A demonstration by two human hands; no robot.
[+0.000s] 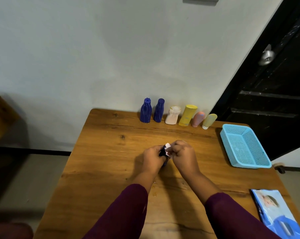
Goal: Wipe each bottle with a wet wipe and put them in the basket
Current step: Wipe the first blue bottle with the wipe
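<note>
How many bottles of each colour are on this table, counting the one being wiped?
Dark blue bottles: 3 (two standing at the back, one held in the left hand)
Yellow bottles: 2
Whitish bottle: 1
Pink bottle: 1
Total: 7

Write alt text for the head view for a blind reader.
Over a wooden table, the left hand grips a dark blue bottle while the right hand holds a white wipe against it. Six bottles stand along the wall; the light blue basket at right holds none.
</note>
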